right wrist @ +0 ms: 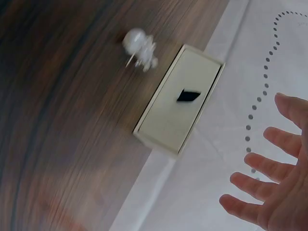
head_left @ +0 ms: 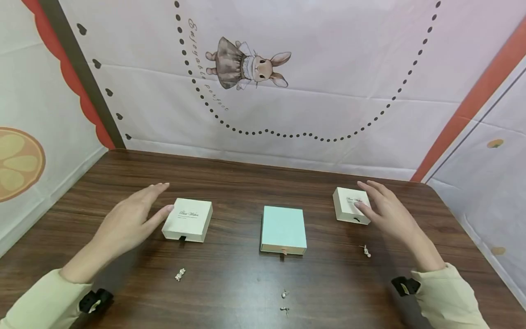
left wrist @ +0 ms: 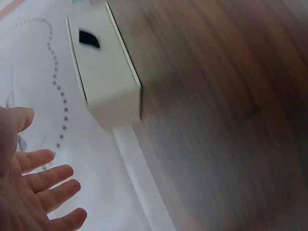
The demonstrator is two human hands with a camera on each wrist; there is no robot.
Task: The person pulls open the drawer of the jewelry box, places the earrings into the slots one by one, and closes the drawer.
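Observation:
My left hand (head_left: 129,220) hovers by the left side of a white drawer-style gift box (head_left: 189,217) with a black pull tab, its fingers spread and holding nothing. In the left wrist view the white box (left wrist: 103,62) stands beyond the fingers. On the right, my right hand (head_left: 388,212) is over the edge of a smaller white box (head_left: 349,205), fingers spread, nothing in them. A pearl earring (right wrist: 139,48) lies near that box in the right wrist view. Between the hands sits a mint-green drawer box (head_left: 283,228) with a pinkish tab.
A small silvery earring piece (head_left: 180,274) lies in front of the left box. Two more earrings, one (head_left: 285,294) above the other (head_left: 285,311), lie before the mint box. The dark wooden table (head_left: 230,183) ends at a white printed cloth (head_left: 328,91) behind.

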